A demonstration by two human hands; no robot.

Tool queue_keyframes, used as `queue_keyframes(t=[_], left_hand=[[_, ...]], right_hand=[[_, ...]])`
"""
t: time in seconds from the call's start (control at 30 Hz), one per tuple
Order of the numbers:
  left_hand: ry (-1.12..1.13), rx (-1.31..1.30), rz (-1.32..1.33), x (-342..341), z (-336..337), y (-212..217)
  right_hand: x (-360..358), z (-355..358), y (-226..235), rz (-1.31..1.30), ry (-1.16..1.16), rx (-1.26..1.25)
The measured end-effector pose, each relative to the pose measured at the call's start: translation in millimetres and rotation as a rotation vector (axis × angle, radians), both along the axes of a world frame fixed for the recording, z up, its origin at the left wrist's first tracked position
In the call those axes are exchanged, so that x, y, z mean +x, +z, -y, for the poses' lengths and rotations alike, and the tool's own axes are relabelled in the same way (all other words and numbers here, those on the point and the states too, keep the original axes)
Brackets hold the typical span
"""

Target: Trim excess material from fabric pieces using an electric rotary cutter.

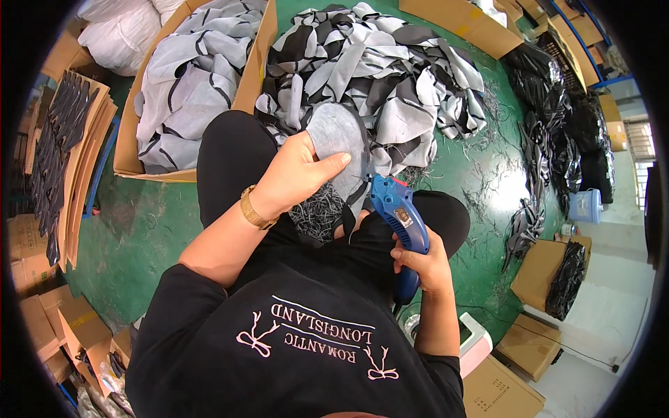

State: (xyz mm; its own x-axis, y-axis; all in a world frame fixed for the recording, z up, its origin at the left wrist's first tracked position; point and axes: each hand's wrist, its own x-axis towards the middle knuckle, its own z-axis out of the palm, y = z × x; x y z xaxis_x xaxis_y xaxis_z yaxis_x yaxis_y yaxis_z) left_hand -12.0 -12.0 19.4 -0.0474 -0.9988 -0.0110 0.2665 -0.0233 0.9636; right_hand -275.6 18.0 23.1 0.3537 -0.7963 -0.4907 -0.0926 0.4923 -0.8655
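Note:
My left hand (pixel 300 171) grips a grey fabric piece with a black edge (pixel 341 132), thumb on top and fingers beneath it. In my right hand (pixel 426 261) is a blue handheld electric cutter (pixel 398 212), its fingers wrapped round the handle. The cutter's head, with a small red part, meets the right edge of the fabric piece. Just below, between my knees, lies a heap of thin dark trimmings (pixel 315 214). The blade itself is too small to make out.
A large pile of grey and black fabric pieces (pixel 404 125) lies on the green floor (pixel 167 226) ahead. To its left stands a cardboard box (pixel 259 76) full of similar pieces. Black plastic bags (pixel 536 90) and a light-blue bucket (pixel 585 206) are at the right.

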Motion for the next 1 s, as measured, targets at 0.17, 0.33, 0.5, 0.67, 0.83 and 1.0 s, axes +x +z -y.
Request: queue_keyframes(t=[0.17, 0.33, 0.5, 0.67, 0.83, 1.0], left_hand=[[-0.050, -0.016, 0.097, 5, -2, 0], [-0.098, -0.008, 0.122, 7, -3, -4], [-0.258, 0.064, 0.213, 9, -1, -6], [-0.225, 0.017, -0.053, -9, -5, -11], [-0.326, 0.039, -0.098, -23, -16, -15], [-0.141, 0.177, -0.341, -23, 2, -4]], right_hand=[[3, 3, 4, -0.011, -0.007, -0.023], [4, 6, 6, -0.061, 0.021, -0.057], [13, 14, 1, 0.030, -0.055, -0.068], [30, 36, 7, 0.144, -0.174, -0.205], [55, 56, 11, -0.121, -0.124, -0.395], [59, 49, 7, -0.068, -0.070, -0.389]])
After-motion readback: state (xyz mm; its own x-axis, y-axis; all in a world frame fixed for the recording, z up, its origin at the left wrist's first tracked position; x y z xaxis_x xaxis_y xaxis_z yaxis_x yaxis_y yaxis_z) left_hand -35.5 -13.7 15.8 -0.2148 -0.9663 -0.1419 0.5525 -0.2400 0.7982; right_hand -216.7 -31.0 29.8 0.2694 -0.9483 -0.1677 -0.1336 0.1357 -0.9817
